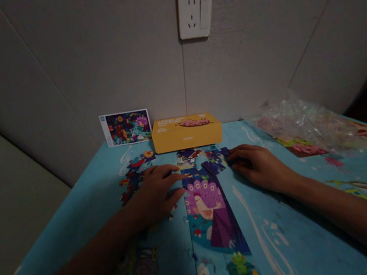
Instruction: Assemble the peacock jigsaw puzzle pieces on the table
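A partly joined jigsaw strip [213, 216] with a purple peacock lies on the blue printed table cover [290, 241]. My left hand [155, 193] rests palm down with fingers stretched out, touching the strip's upper left edge. My right hand [257, 165] lies flat to the right, its fingertips on a dark blue loose piece [216, 165] at the strip's top. Several loose pieces [136, 168] are scattered beyond my left hand, and more sit in front of the yellow box [187, 132].
A reference picture card [126, 127] leans against the wall behind the box. A crumpled clear plastic bag [304, 130] lies at the right back of the table. A white wall socket [195, 11] is above. The table's left edge drops off near my left forearm.
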The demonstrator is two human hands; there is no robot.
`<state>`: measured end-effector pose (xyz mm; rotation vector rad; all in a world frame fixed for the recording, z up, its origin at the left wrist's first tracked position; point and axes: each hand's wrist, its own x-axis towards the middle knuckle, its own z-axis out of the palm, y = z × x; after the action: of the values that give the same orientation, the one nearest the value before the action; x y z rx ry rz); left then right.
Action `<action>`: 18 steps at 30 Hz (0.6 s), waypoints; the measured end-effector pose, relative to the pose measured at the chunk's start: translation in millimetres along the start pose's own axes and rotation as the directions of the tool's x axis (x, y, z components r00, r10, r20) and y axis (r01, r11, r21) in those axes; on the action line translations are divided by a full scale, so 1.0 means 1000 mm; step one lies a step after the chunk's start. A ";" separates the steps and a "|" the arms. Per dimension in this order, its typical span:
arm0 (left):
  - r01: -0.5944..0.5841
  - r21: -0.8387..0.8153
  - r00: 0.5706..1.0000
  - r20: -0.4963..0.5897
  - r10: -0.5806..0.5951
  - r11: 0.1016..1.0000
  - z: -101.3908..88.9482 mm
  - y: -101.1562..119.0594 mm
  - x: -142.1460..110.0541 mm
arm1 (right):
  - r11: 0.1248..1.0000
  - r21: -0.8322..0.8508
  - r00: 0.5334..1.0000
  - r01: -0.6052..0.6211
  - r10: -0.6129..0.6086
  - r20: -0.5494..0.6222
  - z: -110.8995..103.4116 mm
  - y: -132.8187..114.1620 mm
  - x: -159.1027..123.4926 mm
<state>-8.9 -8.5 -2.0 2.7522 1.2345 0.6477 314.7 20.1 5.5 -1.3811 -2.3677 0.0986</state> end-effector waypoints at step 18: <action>-0.013 0.002 0.998 0.061 0.013 1.000 0.000 0.000 -0.002 | 0.990 -0.016 0.985 0.142 -0.140 0.103 0.001 -0.025 -0.007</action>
<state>-9.4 -9.8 -2.9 2.7621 1.2066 0.5586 296.8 1.7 9.1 -1.2413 -2.5500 0.1047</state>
